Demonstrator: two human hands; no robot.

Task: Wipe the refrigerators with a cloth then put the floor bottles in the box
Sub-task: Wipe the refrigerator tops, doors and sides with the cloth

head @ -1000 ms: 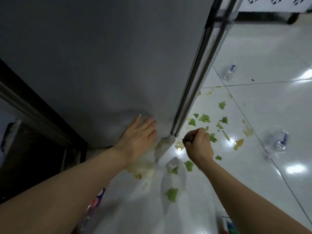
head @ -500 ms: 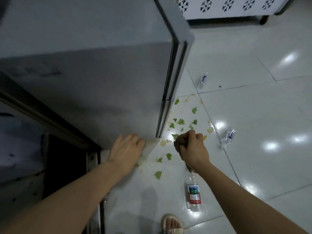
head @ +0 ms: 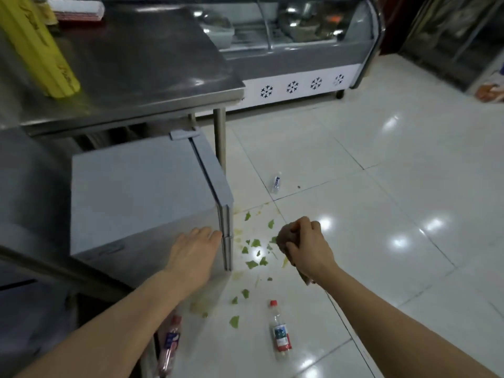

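Against the side panel of the small grey refrigerator, close to its front corner, the left hand is laid flat with fingers straight, and nothing is held in it. Just off that same corner, over the floor, the right hand is curled tight around a bunched brownish cloth, a tail of which hangs below the wrist. Wiping is judged to be still in hand, since the cloth is kept off the refrigerator's front by only a short gap and lies to the right of its door edge; the right hand is thus the nearer one for a pass along that face. Green leaf scraps and yellowish smears are scattered on the tiles at the refrigerator's foot. Below the corner a red-capped bottle is lying on the floor, its long axis running toward the person, cap away; it is nearer the right hand. A second bottle is seen under the left forearm, and a third bottle lies well beyond the refrigerator. No box can be made out
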